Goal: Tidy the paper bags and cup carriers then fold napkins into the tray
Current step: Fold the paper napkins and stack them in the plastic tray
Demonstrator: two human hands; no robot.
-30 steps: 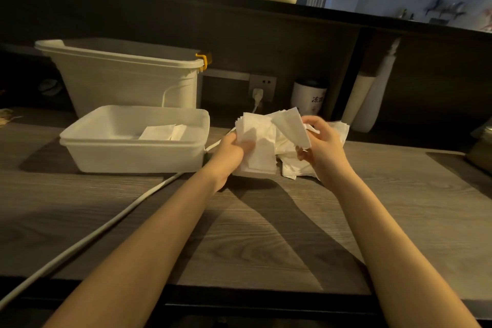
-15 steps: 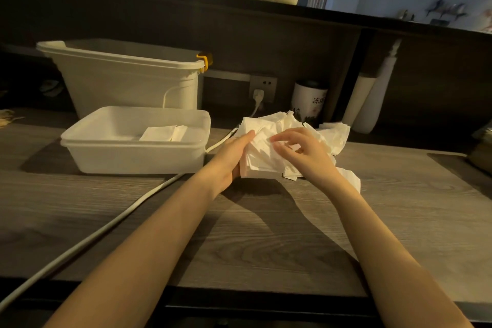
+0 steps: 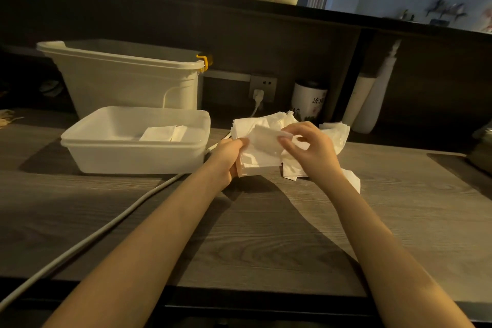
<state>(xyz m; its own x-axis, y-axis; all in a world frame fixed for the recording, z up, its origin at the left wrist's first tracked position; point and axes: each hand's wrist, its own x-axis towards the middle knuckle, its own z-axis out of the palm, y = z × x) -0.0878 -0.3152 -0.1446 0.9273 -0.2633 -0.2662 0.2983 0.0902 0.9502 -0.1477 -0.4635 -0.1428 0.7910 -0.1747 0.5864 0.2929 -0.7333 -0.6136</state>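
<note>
A pile of white napkins [image 3: 262, 160] lies on the wooden counter, right of a shallow white tray [image 3: 133, 157]. Two folded napkins [image 3: 163, 133] lie inside the tray. My left hand [image 3: 229, 157] grips the left side of the pile, thumb on top. My right hand [image 3: 311, 149] pinches the right edge of one napkin [image 3: 269, 138] and holds it just above the pile. More loose napkins [image 3: 335, 136] spread out behind and to the right of my right hand.
A tall white bin [image 3: 127, 82] with a yellow clip stands behind the tray. A white cable [image 3: 87, 239] runs from the wall socket [image 3: 262, 86] across the counter to the front left. A white canister [image 3: 308, 101] and two white bottles [image 3: 372, 98] stand at the back.
My right hand, which held a napkin up a second ago, came down onto the pile and now pinches one sheet. My left hand stays on the pile's left side.
</note>
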